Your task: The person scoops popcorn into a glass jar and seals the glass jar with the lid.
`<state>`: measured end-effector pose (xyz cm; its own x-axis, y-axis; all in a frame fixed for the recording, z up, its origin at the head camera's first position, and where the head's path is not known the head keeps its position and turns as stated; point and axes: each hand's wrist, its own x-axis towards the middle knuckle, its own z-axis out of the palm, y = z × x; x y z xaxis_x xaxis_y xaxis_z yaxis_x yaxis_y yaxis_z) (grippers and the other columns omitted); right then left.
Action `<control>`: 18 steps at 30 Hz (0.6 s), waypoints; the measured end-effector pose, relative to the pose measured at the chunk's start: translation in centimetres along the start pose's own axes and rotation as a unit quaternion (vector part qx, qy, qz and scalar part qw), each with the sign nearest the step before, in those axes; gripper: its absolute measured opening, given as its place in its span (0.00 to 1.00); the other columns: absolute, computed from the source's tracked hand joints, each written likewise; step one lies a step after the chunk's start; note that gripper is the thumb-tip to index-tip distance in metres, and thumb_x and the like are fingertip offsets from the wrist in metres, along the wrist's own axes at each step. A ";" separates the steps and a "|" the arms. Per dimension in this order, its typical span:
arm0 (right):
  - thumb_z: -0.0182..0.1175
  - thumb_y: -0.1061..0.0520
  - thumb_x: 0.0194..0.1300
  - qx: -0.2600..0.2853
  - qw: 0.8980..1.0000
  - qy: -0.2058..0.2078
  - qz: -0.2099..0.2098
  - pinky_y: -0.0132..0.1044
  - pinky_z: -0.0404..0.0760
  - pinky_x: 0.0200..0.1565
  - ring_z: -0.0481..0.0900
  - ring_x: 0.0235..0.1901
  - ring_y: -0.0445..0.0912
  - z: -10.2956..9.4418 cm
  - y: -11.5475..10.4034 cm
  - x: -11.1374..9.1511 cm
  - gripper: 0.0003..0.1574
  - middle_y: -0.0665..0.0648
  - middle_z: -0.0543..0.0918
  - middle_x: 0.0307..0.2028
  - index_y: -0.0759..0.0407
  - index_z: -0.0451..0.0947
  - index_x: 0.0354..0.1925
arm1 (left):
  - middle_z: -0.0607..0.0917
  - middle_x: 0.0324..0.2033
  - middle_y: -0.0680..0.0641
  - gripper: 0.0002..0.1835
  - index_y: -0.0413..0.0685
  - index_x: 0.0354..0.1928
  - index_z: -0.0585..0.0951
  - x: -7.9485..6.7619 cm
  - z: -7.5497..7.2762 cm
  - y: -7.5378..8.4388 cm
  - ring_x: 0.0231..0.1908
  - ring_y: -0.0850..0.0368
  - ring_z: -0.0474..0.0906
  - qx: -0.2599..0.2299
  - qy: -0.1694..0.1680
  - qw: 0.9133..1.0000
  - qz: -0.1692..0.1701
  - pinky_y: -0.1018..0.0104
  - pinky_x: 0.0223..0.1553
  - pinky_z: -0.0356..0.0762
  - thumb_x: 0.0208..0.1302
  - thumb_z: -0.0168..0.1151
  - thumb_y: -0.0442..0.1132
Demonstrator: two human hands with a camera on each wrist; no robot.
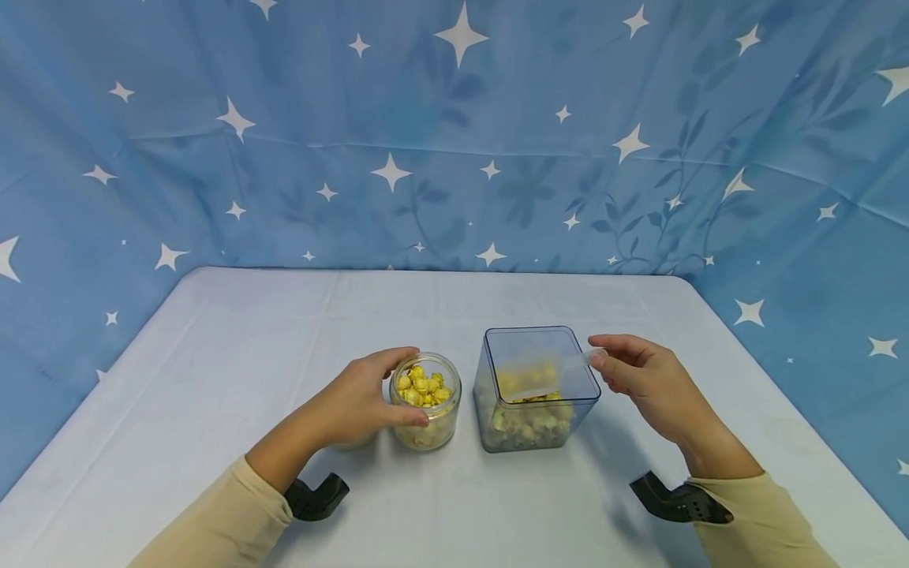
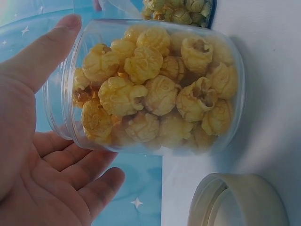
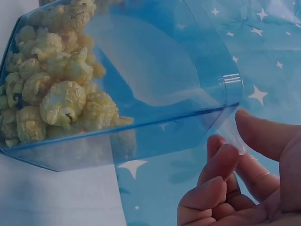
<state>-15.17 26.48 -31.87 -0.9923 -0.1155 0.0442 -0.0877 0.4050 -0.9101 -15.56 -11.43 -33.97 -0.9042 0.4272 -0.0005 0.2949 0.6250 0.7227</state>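
Observation:
My left hand (image 1: pixel 362 398) holds a clear jar (image 1: pixel 435 434) upright on the table, thumb along the near side and fingers around the far side by the rim. Yellow caramel popcorn (image 2: pixel 146 89) fills much of the jar, which has no lid on. Just to its right stands an open, bluish see-through square box (image 1: pixel 490 410), its lower part full of popcorn (image 3: pixel 51 80). Over the box's right rim, my right hand (image 1: pixel 646 386) pinches the handle of a translucent scoop (image 3: pixel 150 61). The scoop's bowl is inside the box, above the popcorn.
A cream round lid (image 2: pixel 263 197) lies on the table left of the jar, mostly covered by the left hand in the head view. The white-clothed table (image 1: pixel 248 339) ends at a blue star-patterned curtain (image 1: pixel 305 181). Black wrist mounts (image 1: pixel 678 501) stick out below both forearms.

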 end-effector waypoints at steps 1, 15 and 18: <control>0.59 0.54 0.75 -0.015 1.000 0.002 -0.003 0.32 0.76 0.38 0.75 0.37 0.44 -0.1 -0.1 -0.1 0.30 0.55 0.79 0.45 0.71 0.69 0.66 | 0.73 0.67 0.42 0.50 0.41 0.72 0.67 0.0 0.0 0.0 0.63 0.42 0.71 -0.001 0.000 1.000 0.000 0.43 0.63 0.69 0.51 0.78 0.56; 0.66 0.74 0.61 -0.007 0.975 0.090 -0.203 0.28 0.75 0.55 0.78 0.58 0.41 4.5 -6.6 -4.5 0.35 0.61 0.78 0.61 0.69 0.70 0.66 | 0.71 0.68 0.40 0.51 0.41 0.73 0.66 -2.7 -1.0 -1.5 0.64 0.35 0.70 0.006 0.039 0.999 0.003 0.39 0.62 0.69 0.53 0.78 0.55; 0.68 0.77 0.56 0.026 0.972 0.034 -0.233 0.33 0.74 0.58 0.75 0.62 0.44 6.4 -7.3 -4.6 0.41 0.61 0.76 0.64 0.70 0.68 0.67 | 0.70 0.69 0.40 0.51 0.42 0.74 0.65 -3.7 -1.2 -2.0 0.65 0.36 0.68 0.008 0.051 0.999 -0.014 0.39 0.63 0.67 0.52 0.79 0.54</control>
<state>-9.42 18.22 -28.06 -0.8496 -0.2138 0.4822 -0.5260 0.2762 -0.8044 -13.22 -15.05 -34.61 -0.9385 0.3414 0.0505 0.2736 0.6467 0.7120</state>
